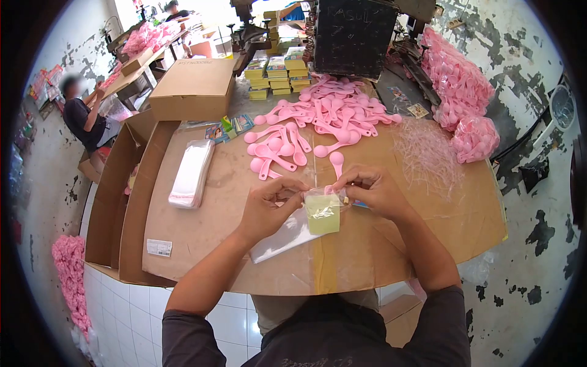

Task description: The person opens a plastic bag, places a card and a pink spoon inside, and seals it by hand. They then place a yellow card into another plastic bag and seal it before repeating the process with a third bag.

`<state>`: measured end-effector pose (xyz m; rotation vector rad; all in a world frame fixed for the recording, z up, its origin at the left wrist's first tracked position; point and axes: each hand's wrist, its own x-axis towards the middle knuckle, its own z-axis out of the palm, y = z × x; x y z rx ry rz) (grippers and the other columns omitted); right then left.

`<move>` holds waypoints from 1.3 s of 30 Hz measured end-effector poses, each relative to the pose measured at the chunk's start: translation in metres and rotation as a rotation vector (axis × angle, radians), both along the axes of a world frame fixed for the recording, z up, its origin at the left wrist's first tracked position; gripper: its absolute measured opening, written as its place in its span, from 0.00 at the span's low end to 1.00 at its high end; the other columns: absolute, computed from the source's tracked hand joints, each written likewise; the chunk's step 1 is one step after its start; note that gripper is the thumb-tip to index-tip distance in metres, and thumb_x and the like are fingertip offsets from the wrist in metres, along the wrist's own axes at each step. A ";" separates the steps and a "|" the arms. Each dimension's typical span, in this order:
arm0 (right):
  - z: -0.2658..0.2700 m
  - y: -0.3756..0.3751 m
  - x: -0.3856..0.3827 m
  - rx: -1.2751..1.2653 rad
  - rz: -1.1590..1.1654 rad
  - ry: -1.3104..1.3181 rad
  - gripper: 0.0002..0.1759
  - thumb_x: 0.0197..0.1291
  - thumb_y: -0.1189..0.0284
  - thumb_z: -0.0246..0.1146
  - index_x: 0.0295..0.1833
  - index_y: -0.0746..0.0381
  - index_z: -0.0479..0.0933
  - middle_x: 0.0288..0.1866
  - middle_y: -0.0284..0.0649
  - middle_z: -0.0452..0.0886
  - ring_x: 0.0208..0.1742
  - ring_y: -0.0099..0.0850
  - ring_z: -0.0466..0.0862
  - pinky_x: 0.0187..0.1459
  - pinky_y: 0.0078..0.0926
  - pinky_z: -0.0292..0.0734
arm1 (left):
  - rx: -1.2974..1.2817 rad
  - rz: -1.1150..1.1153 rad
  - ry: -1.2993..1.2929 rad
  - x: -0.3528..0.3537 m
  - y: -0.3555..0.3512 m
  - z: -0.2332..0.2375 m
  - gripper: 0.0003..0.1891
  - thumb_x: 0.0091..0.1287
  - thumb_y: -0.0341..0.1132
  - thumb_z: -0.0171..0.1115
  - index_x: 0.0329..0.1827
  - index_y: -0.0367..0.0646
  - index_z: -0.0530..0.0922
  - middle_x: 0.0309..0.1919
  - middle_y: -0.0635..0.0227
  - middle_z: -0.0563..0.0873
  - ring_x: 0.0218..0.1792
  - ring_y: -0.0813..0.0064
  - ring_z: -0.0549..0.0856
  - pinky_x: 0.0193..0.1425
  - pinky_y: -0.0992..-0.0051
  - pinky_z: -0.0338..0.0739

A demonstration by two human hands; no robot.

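Observation:
A clear plastic bag (281,237) lies slanted on the cardboard-covered table, with a pale yellow-green card (323,215) showing through its upper end. My left hand (273,205) pinches the bag's left upper edge between thumb and fingers. At the right upper corner, my right hand (373,191) has its fingers closed on the plastic. A bit of pink shows between the hands at the bag's mouth. Just beyond them lies a pink spoon (336,161). A large heap of pink spoons (333,110) spreads farther back.
A stack of clear bags (192,174) lies at the left, beside an open cardboard box (137,183). Card stacks (278,73) and a closed carton (192,88) stand behind. Pink bundles (458,85) and shredded strips (428,153) are at the right. A person (85,116) sits far left.

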<state>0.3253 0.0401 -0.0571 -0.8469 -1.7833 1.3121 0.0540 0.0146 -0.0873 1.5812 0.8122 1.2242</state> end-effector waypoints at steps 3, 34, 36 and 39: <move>-0.001 0.001 0.001 0.013 0.018 0.005 0.12 0.66 0.83 0.65 0.51 0.64 0.89 0.42 0.30 0.86 0.39 0.15 0.79 0.38 0.17 0.71 | 0.023 -0.011 0.016 0.001 0.000 0.000 0.10 0.72 0.20 0.64 0.54 0.32 0.84 0.49 0.61 0.91 0.48 0.76 0.91 0.52 0.75 0.89; -0.012 -0.009 -0.012 0.048 0.065 -0.129 0.21 0.69 0.78 0.69 0.65 0.68 0.78 0.47 0.35 0.85 0.45 0.19 0.83 0.46 0.20 0.79 | -0.155 0.005 -0.061 0.002 0.000 0.008 0.11 0.74 0.26 0.68 0.57 0.32 0.83 0.45 0.61 0.93 0.44 0.79 0.91 0.44 0.78 0.87; -0.016 -0.004 -0.009 -0.005 0.080 -0.060 0.21 0.69 0.78 0.70 0.65 0.68 0.78 0.46 0.34 0.85 0.45 0.18 0.83 0.44 0.20 0.79 | -0.129 -0.001 -0.094 0.001 0.001 0.011 0.13 0.75 0.28 0.68 0.59 0.33 0.82 0.44 0.64 0.92 0.43 0.81 0.90 0.44 0.79 0.86; -0.006 -0.005 -0.010 -0.047 0.055 -0.040 0.21 0.69 0.78 0.70 0.65 0.68 0.78 0.45 0.33 0.84 0.45 0.18 0.83 0.44 0.21 0.80 | -0.092 -0.012 -0.151 0.007 -0.001 0.015 0.15 0.76 0.31 0.68 0.61 0.34 0.81 0.42 0.68 0.91 0.42 0.83 0.89 0.43 0.80 0.85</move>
